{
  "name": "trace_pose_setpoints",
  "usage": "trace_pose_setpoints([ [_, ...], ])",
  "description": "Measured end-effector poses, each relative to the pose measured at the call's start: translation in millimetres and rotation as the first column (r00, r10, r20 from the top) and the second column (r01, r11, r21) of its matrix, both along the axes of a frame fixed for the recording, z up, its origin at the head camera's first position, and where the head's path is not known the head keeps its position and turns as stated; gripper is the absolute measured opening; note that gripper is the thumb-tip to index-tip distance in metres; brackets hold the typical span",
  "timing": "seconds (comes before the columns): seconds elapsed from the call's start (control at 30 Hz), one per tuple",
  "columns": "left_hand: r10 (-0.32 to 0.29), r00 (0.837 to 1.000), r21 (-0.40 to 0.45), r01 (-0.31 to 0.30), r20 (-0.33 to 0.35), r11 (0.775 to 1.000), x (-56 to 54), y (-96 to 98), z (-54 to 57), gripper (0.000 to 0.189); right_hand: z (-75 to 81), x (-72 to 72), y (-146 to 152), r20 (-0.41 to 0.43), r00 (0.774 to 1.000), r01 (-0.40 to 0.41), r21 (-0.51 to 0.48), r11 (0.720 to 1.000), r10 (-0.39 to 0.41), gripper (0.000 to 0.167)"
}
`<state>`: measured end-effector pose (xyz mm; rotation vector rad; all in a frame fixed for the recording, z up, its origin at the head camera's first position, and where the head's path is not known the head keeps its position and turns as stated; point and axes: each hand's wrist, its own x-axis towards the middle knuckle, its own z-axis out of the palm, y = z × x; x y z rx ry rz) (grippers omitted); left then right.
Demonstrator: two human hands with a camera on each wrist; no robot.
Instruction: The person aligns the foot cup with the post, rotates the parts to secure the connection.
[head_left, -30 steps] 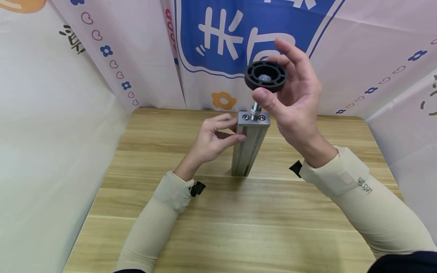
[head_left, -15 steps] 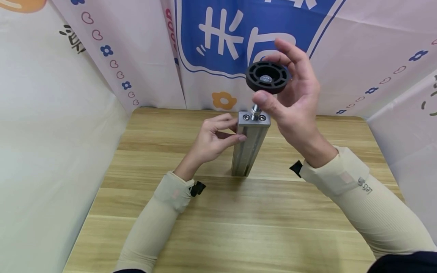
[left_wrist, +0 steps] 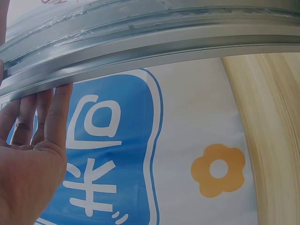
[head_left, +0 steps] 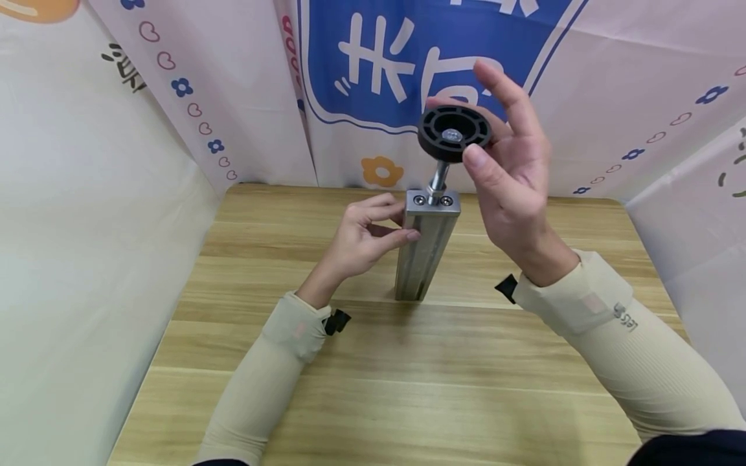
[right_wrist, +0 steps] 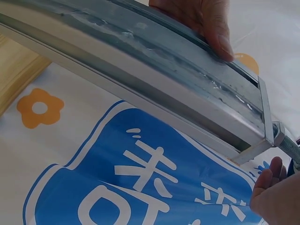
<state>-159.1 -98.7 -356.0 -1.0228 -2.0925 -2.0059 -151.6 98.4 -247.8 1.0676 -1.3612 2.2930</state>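
Note:
An aluminium profile [head_left: 425,252] stands upright on the table in the head view, capped by an end plate [head_left: 432,211] with two screws. From the plate rises a threaded stud [head_left: 440,175] with a nut [right_wrist: 278,134], bearing a black round levelling foot [head_left: 428,141]. My left hand [head_left: 367,239] grips the profile just below its top, thumb in front; the left wrist view has its fingers [left_wrist: 57,117] against the profile's side. My right hand [head_left: 519,181] holds the foot's rim between thumb and a finger behind it, index finger raised.
The wooden table [head_left: 443,382] reaches back to a printed cloth [head_left: 373,149] hung behind it. White cloth walls [head_left: 99,226] stand to left and right. A black wrist-worn piece [head_left: 506,288] sticks out from the right cuff.
My right thumb has slid from the front of the levelling foot to its right edge, baring the stud, while a finger behind reaches further left. The left hand has stayed put.

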Motion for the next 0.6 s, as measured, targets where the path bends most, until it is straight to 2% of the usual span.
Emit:
trace_pose_setpoints([
  [0.23,0.000,1.000,-0.002,0.000,0.001,1.000,0.3,-0.2,0.0,0.038,-0.6,0.8,0.3,0.002,1.000,0.022,-0.009,1.000,-0.022,0.066],
  [0.4,0.001,1.000,-0.004,-0.001,-0.001,1.000,0.1,-0.2,-0.4,0.038,-1.6,1.3,-0.1,-0.016,0.997,0.077,0.002,0.997,-0.077,0.075],
  [0.6,0.003,1.000,-0.009,-0.003,-0.003,1.000,-0.3,-0.1,-0.2,0.038,-2.3,3.0,-0.5,-0.004,0.995,0.104,0.010,0.995,-0.104,0.083],
])
